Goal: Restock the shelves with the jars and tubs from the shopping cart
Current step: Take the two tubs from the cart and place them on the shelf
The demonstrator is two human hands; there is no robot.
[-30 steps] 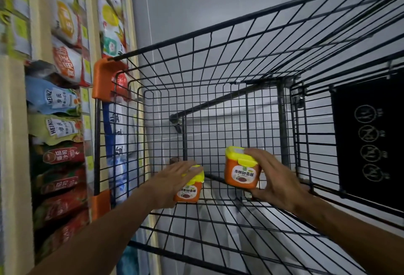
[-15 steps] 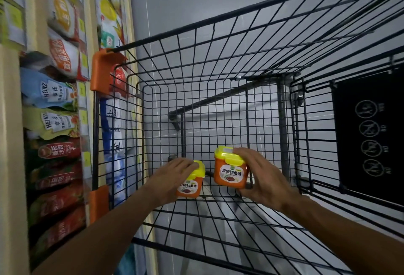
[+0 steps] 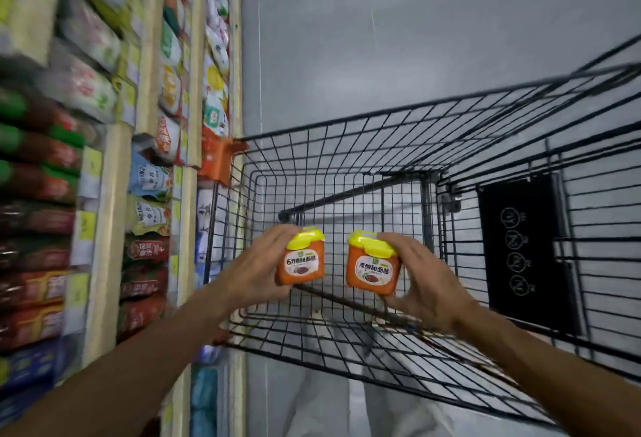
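A grey floor runs beside tall shelves [image 3: 107, 228] packed with blurred sauce pouches and packets on the left, and a black wire shopping cart [image 3: 451, 165] stands against them. Over the cart's basket two small tubs are held side by side, a little apart. The left orange plastic tub with a yellow-green snap lid [image 3: 301, 256] and the right orange plastic tub with a yellow-green snap lid [image 3: 374, 264] each show a white printed label facing the camera; the right one tilts slightly. Both look rigid and squarish, probably light enough for one hand each, though the smooth plastic may be slippery. The flat side walls below the lid look like the best place to grip, since a hold on the lid alone could pop it open.

The left hand [image 3: 258, 271] wraps its tub from the left side, fingers [image 3: 277, 233] curled closed round the back and top edge. The right hand [image 3: 425, 280] clamps its tub from the right, thumb low and fingers [image 3: 392, 238] closed over the lid's rim. No other goods show in the visible part of the basket.
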